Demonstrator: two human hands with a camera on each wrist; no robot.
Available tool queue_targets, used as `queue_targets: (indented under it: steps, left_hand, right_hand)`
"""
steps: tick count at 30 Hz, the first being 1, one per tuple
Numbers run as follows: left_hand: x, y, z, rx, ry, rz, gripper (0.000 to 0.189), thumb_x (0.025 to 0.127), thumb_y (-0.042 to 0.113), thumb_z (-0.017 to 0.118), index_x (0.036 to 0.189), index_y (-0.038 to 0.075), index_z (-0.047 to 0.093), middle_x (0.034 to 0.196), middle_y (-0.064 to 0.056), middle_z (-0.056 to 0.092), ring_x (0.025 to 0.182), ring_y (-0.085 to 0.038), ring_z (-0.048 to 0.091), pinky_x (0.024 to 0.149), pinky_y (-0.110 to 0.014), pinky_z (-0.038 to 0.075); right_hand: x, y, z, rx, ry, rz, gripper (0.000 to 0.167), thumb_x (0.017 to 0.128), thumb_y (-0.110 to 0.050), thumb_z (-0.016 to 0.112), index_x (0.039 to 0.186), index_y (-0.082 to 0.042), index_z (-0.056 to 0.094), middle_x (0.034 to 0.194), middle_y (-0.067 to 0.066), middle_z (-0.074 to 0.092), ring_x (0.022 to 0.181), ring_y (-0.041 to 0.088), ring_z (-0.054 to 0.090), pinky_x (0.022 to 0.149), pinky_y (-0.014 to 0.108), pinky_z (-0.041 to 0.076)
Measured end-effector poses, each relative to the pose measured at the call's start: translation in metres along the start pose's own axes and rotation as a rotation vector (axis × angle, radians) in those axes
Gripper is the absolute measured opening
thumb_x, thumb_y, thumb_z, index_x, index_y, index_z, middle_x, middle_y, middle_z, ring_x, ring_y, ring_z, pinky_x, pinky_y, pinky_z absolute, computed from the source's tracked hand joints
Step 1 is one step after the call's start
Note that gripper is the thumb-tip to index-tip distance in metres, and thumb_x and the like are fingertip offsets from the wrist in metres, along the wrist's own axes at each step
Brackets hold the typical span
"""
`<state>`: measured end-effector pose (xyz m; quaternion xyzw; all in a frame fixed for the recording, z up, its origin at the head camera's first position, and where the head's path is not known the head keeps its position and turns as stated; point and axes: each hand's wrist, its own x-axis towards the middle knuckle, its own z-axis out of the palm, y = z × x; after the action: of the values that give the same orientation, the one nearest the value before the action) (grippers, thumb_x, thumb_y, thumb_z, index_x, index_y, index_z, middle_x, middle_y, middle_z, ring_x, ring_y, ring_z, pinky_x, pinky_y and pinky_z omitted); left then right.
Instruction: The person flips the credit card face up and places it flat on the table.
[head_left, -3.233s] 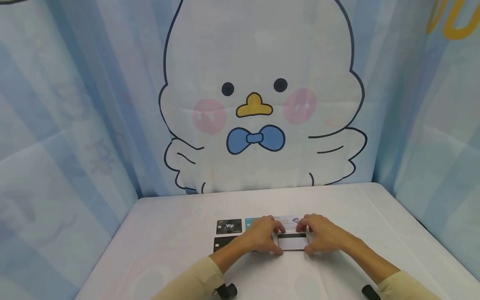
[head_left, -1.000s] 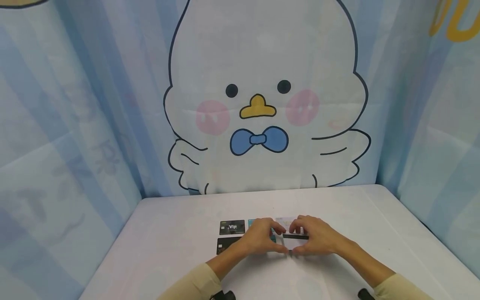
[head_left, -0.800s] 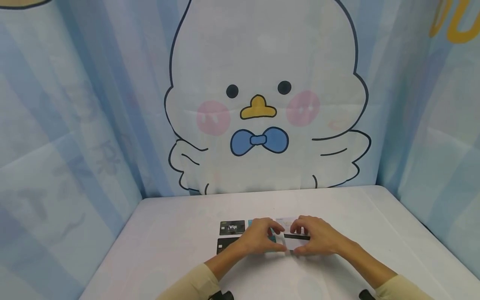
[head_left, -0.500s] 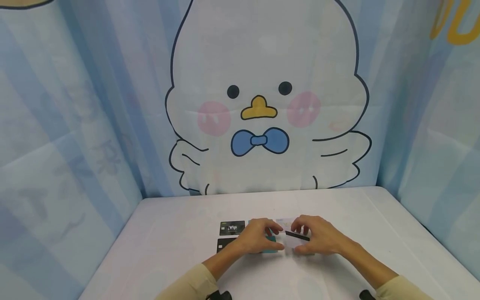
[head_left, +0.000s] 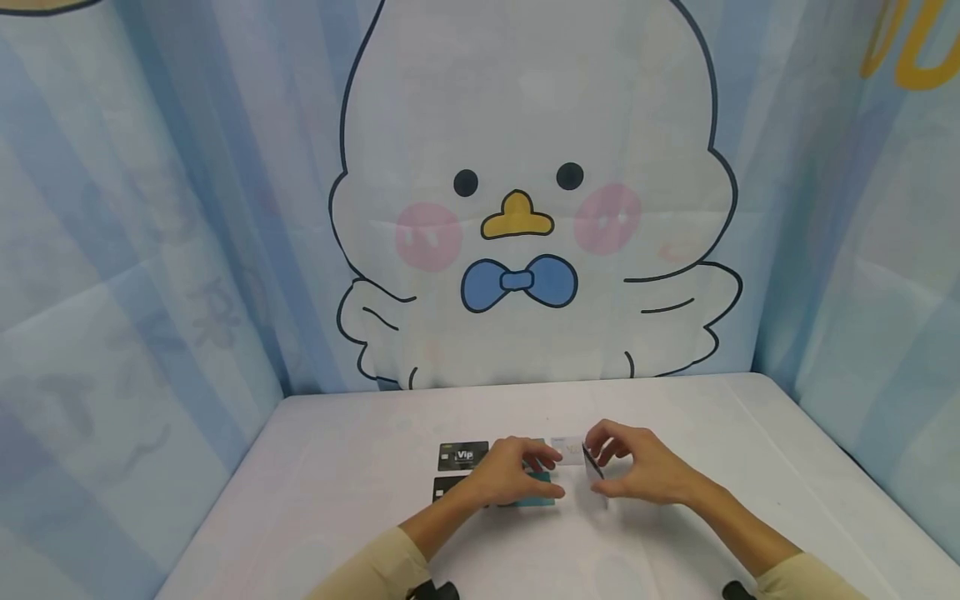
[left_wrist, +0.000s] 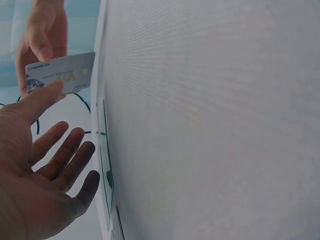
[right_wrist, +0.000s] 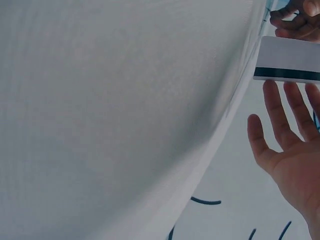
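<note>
My right hand (head_left: 645, 467) pinches a bank-style card (head_left: 593, 468) between thumb and fingers, standing it on edge over the white table. In the right wrist view the card's white back (right_wrist: 290, 52) with its dark magnetic stripe shows. The left wrist view shows its printed silver front (left_wrist: 75, 67) with gold lettering. My left hand (head_left: 506, 475) is a little to the left, thumb and fingers spread and holding nothing. Under it lies a teal card (head_left: 538, 490), partly covered. Just behind the held card is a pale card (head_left: 567, 451).
A black card marked Vip (head_left: 472, 455) and another black card (head_left: 447, 487), partly hidden by my left arm, lie to the left. The white table (head_left: 360, 517) ends at a cloth backdrop (head_left: 517, 342) with a cartoon bird.
Earlier both hands were at the card, stripe side up and low. My left hand has let go and drawn slightly left, while my right hand has lifted the card and turned it upright.
</note>
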<state>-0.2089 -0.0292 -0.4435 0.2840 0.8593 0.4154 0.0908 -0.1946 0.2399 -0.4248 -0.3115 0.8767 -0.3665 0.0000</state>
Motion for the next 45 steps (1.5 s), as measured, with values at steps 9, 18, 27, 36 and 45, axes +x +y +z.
queue_targets:
  steps: [9,18,27,36,45]
  left_hand:
    - [0.0014,-0.0010,0.0004,-0.044,-0.004,-0.012,0.047,0.082,0.031,0.089,0.123,0.013,0.076,0.108,0.000,0.077,0.093,-0.004,0.066,0.082,-0.020,0.052]
    - [0.0001,0.0013,0.0010,-0.102,-0.016,-0.038,0.048,0.084,0.030,0.088,0.126,0.013,0.074,0.113,-0.002,0.076,0.095,-0.006,0.067,0.085,-0.022,0.054]
    - [-0.0011,0.0015,0.0004,-0.126,-0.022,-0.041,0.043,0.083,0.028,0.089,0.122,0.017,0.076,0.108,0.002,0.076,0.096,-0.012,0.069,0.082,-0.022,0.054]
    - [-0.0004,0.0036,0.0004,-0.092,-0.013,-0.025,0.041,0.082,0.028,0.089,0.120,0.018,0.077,0.105,0.002,0.076,0.094,-0.011,0.069,0.082,-0.021,0.053]
    - [-0.0003,0.0046,0.0027,-0.009,0.018,0.002,0.049,0.073,0.029,0.096,0.117,0.021,0.076,0.103,0.009,0.071,0.095,-0.008,0.064,0.080,-0.021,0.049]
  right_hand:
    - [-0.0005,0.0057,-0.0004,0.126,0.026,-0.027,0.051,0.085,-0.014,0.085,0.127,-0.017,0.056,0.111,0.013,0.069,0.098,0.024,0.073,0.092,0.047,0.059]
    - [-0.0017,-0.0006,0.0001,0.202,-0.009,-0.002,0.049,0.086,-0.017,0.083,0.124,-0.008,0.055,0.116,0.009,0.069,0.106,0.021,0.069,0.093,0.042,0.056]
    - [-0.0003,-0.0008,-0.0020,0.269,-0.029,-0.009,0.050,0.087,-0.015,0.082,0.126,-0.006,0.052,0.115,0.010,0.076,0.106,0.014,0.069,0.093,0.033,0.056]
    - [-0.0020,0.0009,-0.0009,0.265,-0.027,0.063,0.049,0.087,-0.016,0.082,0.125,-0.009,0.052,0.116,0.006,0.077,0.108,0.014,0.071,0.097,0.038,0.054]
    - [-0.0054,-0.0020,-0.0023,0.222,-0.013,0.096,0.051,0.087,-0.019,0.083,0.126,-0.005,0.053,0.117,0.007,0.076,0.106,0.017,0.070,0.094,0.047,0.054]
